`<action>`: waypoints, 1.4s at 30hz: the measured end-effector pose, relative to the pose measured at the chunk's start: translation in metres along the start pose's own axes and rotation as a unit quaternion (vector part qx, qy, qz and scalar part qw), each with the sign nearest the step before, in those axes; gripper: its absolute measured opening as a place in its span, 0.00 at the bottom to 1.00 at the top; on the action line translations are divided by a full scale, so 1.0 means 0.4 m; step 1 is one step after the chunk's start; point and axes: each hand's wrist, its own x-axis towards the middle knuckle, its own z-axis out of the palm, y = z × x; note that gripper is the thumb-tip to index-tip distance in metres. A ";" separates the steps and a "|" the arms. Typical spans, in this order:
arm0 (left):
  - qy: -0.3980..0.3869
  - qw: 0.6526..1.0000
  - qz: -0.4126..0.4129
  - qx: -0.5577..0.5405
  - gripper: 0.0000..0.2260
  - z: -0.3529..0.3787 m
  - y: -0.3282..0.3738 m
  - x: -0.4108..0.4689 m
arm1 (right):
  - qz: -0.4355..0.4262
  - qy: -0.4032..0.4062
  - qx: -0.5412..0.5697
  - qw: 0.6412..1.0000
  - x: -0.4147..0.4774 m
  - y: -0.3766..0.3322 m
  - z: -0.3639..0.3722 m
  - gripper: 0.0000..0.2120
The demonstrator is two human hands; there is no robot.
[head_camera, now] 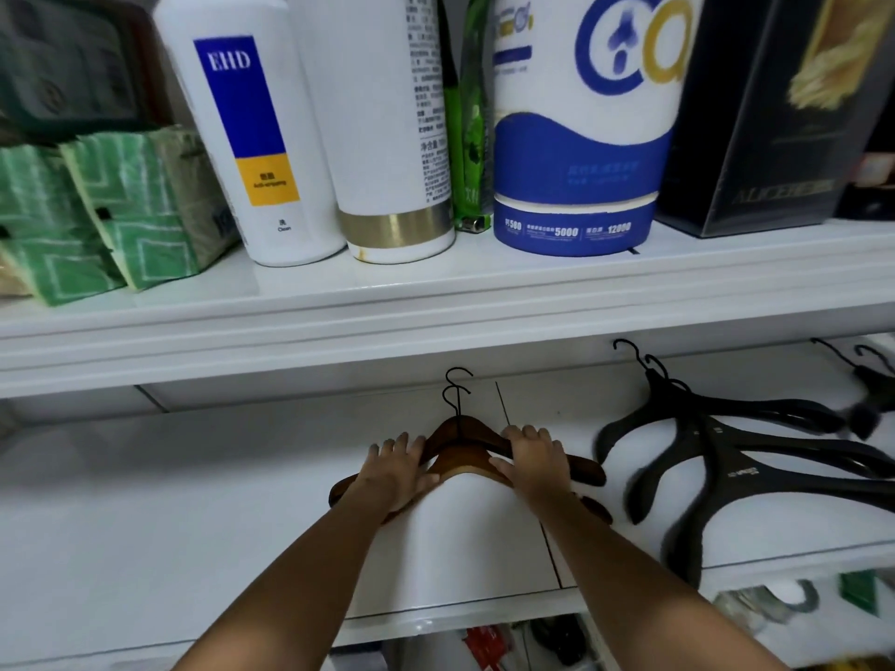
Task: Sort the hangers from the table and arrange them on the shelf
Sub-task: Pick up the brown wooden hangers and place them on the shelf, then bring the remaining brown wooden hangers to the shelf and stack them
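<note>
Two brown wooden hangers [460,435] with black wire hooks lie stacked on the white shelf [193,501], hooks pointing toward the back. My left hand [399,469] lies over their left arms and my right hand [530,460] grips their right arms. A pile of black plastic hangers [726,457] lies flat on the same shelf to the right, a short gap away from the wooden ones. Another black hanger [871,394] shows at the far right edge.
The shelf above [436,293] holds green packets [106,210], two white bottles [252,128], a blue-and-white tub [576,138] and a black box [775,113]. Below the shelf's front edge, small items [775,602] sit on a lower level.
</note>
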 end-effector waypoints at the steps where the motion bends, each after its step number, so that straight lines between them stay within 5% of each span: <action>1: 0.008 1.000 0.006 0.004 0.31 -0.020 0.004 -0.001 | 0.001 0.007 0.007 1.000 -0.005 0.002 -0.022 0.22; 20: 0.099 0.957 0.272 -0.026 0.27 -0.369 0.493 -0.157 | 0.169 0.114 -0.063 0.977 -0.348 0.195 -0.440 0.20; 42: 0.210 0.808 0.551 0.008 0.25 -0.599 1.383 -0.581 | 0.438 0.234 -0.176 0.850 -1.102 0.761 -0.838 0.20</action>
